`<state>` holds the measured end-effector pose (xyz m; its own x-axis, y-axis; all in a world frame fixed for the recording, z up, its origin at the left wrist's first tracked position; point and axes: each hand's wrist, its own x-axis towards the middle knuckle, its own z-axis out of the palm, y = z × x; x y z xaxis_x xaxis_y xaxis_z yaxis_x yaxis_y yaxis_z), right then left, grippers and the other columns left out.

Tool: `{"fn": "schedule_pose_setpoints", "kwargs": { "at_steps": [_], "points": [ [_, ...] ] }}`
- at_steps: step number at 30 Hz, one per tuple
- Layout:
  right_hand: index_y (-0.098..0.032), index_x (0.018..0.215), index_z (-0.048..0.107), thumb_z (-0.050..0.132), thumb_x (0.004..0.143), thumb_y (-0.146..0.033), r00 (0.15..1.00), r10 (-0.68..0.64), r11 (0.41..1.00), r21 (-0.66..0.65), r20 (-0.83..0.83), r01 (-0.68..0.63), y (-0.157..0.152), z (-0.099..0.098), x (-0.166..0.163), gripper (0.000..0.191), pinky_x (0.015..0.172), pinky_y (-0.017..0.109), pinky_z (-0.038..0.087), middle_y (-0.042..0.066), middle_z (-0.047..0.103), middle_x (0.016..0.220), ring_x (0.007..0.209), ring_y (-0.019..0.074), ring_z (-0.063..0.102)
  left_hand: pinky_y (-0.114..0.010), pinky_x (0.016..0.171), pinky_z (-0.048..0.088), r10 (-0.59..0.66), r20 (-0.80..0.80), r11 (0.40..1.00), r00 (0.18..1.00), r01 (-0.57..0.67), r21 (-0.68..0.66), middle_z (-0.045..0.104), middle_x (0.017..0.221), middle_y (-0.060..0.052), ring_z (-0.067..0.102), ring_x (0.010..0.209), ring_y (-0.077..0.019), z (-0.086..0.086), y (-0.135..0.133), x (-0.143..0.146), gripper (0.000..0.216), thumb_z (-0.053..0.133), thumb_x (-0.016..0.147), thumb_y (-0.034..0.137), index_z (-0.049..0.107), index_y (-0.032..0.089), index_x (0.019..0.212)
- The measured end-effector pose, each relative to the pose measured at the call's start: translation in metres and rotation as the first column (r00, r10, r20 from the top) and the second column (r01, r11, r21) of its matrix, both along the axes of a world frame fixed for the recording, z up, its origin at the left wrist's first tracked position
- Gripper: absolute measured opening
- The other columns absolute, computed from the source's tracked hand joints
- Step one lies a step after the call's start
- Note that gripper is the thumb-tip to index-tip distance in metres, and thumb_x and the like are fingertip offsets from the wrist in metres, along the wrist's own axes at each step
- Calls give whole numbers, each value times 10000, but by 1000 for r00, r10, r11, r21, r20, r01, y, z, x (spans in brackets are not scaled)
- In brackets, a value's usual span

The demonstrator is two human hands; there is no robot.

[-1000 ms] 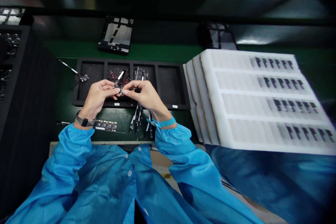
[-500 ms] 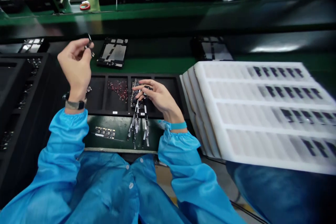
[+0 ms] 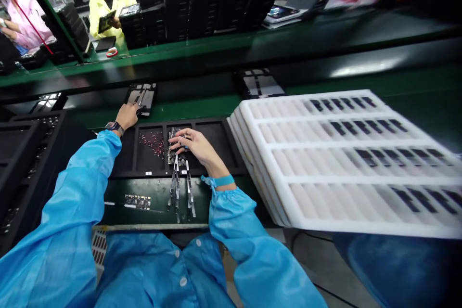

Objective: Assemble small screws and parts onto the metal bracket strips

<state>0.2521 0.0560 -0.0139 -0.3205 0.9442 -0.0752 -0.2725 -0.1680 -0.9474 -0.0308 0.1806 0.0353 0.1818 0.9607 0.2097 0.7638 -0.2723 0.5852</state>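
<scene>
My left hand [image 3: 127, 115] reaches to the near edge of a flat black device [image 3: 145, 99] with silvery panels. Its fingers are bent together, and a thin pale piece shows past them over the device; its kind is unclear. Over a compartment of small circuit boards [image 3: 172, 155], my right hand [image 3: 193, 146] hovers with fingers apart. Something small and dark is under these fingers, and I cannot tell whether they touch it. Narrow black-and-silver strips [image 3: 176, 185] extend from below that hand over the tray's front edge onto the green bench.
A black compartment tray [image 3: 156, 169] holds tiny red-and-black parts [image 3: 153, 143]. Stacked white foam trays [image 3: 260, 166] with black pieces stand right. A row of small boards [image 3: 137, 201] lies in front. Another black device [image 3: 260, 84] lies behind; people sit across the bench.
My left hand has moved forward from above the tray to the black device. The right hand stays over the boards. The view has tilted up, showing more of the far side.
</scene>
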Motion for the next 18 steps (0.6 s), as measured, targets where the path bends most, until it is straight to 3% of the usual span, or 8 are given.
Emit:
{"fn": "schedule_pose_setpoints", "kwargs": {
  "at_steps": [4, 6, 9, 12, 15, 18],
  "points": [
    [-202, 969, 600, 858, 872, -390, 1000, 5, 1000, -13, 23, -5, -1, 0, -1, 333, 644, 293, 664, 122, 829, 1026, 837, 209, 820, -348, 1132, 357, 4, 21, 999, 1000, -3, -39, 689, 905, -47, 587, 1060, -218, 14, -1, -1, 225, 638, 755, -45, 664, 172, 807],
    [-200, 954, 600, 858, 879, -444, 999, -1, 1000, 5, 44, 1, -2, -1, 0, 362, 615, 282, 643, 117, 828, 986, 783, 199, 808, -376, 1122, 381, 41, 90, 999, 995, -38, -36, 721, 932, -73, 623, 1087, -259, 27, -15, -2, 203, 692, 740, -8, 701, 178, 824],
    [-195, 895, 613, 839, 897, -515, 996, -31, 997, 76, 86, 25, -4, 0, 2, 391, 548, 258, 581, 93, 816, 884, 617, 150, 728, -388, 1065, 457, 40, 233, 997, 972, -24, -72, 762, 966, -78, 673, 1028, -282, 54, -71, -6, 215, 802, 727, 80, 774, 192, 909],
    [-194, 836, 636, 831, 909, -520, 987, -61, 984, 173, 148, 35, -10, 6, 3, 387, 504, 246, 506, 61, 793, 804, 496, 100, 594, -402, 1028, 520, -63, 247, 971, 967, 117, -209, 785, 989, -72, 704, 1012, -291, 72, -162, -7, 185, 857, 777, 217, 816, 229, 957],
    [-186, 835, 668, 828, 920, -498, 977, -32, 972, 234, 211, -19, -18, 16, 1, 361, 495, 254, 464, 57, 789, 816, 475, 86, 529, -482, 1110, 508, -190, 179, 934, 965, 234, -272, 791, 1175, -87, 691, 1170, -321, 52, -254, -1, 158, 814, 872, 289, 819, 260, 1027],
    [-184, 847, 672, 815, 932, -502, 971, 2, 965, 252, 239, -64, -23, 21, -4, 359, 495, 258, 449, 59, 789, 836, 477, 83, 511, -582, 1180, 449, -206, 9, 952, 978, 203, -230, 663, 1487, -150, 559, 1406, -372, 4, -308, 5, 328, 779, 911, 221, 769, 235, 1239]
  ]
}}
